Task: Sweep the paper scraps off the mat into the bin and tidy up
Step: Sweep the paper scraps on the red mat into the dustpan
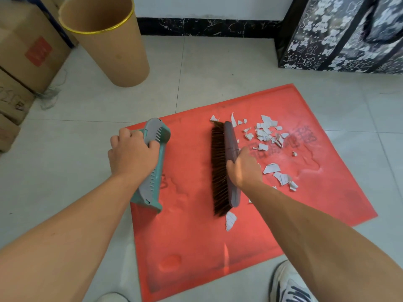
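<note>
A person crouches over a red mat (196,225) on a pale tiled floor (218,66), seen from above, both bare forearms reaching in from the bottom of the frame. The left hand (130,155), left of centre, is closed around the top edge of a grey-and-teal dustpan (152,171) that stands tilted on the mat's left edge, fingers curled over its grey rim. The right hand (244,168), just right of centre, is wrapped around the grey back of a brush (224,166), whose dark brown bristles point left toward the dustpan; brush and dustpan stand apart, with bare mat between them.

Most of the torn paper scraps (266,131) lie on the mat to the right of the brush, in the centre right of the frame, thickest near the brush's far end and thinning toward the hand. Several show ruled lines. One larger scrap (230,220) lies at the near end of the bristles, and a few small ones sit by the far end.

The bin (104,40), a tan cylinder with a gold rim, stands upright on the tiles in the upper left of the frame, well apart from the mat. Cardboard boxes (26,57) are stacked to its left. A black bag (340,35) printed with white bears fills the upper right. Two shoes (290,284) show at the bottom edge.
</note>
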Motion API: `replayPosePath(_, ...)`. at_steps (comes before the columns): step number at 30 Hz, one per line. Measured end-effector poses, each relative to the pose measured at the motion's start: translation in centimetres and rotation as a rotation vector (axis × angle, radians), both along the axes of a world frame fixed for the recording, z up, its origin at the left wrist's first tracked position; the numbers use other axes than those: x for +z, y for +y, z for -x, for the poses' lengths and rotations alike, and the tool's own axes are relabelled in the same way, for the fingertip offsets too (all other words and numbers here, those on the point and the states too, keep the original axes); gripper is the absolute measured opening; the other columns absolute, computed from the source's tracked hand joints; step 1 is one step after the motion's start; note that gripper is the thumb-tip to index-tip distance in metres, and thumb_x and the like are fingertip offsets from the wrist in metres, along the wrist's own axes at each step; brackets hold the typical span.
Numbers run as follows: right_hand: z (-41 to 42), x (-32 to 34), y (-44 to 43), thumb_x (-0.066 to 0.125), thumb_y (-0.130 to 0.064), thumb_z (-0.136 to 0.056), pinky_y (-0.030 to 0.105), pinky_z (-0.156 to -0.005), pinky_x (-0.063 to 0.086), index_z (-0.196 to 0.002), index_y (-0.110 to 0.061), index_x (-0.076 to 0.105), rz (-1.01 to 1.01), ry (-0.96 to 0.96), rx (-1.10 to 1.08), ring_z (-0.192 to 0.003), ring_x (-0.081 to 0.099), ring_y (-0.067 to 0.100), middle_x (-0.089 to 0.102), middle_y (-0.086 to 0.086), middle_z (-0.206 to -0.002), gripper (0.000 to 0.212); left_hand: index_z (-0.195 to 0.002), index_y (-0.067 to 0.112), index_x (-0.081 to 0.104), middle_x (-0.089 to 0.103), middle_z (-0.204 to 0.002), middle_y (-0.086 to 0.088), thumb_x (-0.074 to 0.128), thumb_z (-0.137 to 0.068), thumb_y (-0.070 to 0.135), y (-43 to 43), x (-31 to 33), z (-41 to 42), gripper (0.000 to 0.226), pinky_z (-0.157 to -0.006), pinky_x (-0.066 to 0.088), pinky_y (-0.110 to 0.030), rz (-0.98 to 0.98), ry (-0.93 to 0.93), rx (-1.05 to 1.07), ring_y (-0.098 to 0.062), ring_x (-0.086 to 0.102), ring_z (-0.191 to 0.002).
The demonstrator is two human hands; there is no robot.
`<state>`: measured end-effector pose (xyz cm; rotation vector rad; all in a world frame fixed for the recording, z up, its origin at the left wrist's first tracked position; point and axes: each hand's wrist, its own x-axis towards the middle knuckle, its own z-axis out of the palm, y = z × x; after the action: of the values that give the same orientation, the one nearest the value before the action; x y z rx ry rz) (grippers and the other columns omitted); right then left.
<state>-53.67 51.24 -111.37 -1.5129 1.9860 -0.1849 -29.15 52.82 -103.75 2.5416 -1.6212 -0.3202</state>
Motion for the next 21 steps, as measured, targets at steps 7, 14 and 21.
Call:
replayPosePath(7,-4.6,0.7,-0.8,0.052,-0.023,-0.089,0.035,-0.060,0.039,-0.102,-0.005,0.043,0.089,-0.169,0.073,-0.075,0.055,0.032,0.057,0.013,-0.088,0.023,-0.099,0.007,0.055,0.046,-0.114,-0.014,0.042,-0.090,0.034,0.0,-0.1,-0.2,0.031,-0.086,0.038,-0.046,-0.002,0.009,0.003,-0.035,0.041,-0.107)
replayPosePath(14,-8.3,0.5,-4.8,0.060,-0.022,-0.084,0.037,-0.064,0.051,-0.112,-0.005,0.040,-0.113,-0.424,-0.212,-0.080,0.056,0.027,0.053,0.008,-0.090,0.038,-0.088,0.013,0.045,0.047,-0.112,-0.013,0.041,-0.090,0.034,-0.1,-0.1,-1.6,0.022,-0.086,0.040,-0.046,0.003,0.026,0.011,-0.033,0.041,-0.104)
replayPosePath(21,-8.7,-1.6,-8.0,0.058,-0.025,-0.075,0.052,-0.077,0.057,-0.123,-0.003,0.038,-0.161,-0.511,-0.463,-0.094,0.063,0.039,0.059,0.018,-0.109,0.056,-0.082,0.009,0.048,0.042,-0.100,-0.008,0.044,-0.090,0.031,-0.6,-0.3,-1.6,0.024,-0.087,0.042,-0.048,0.034,0.068,0.020,-0.030,0.038,-0.098)
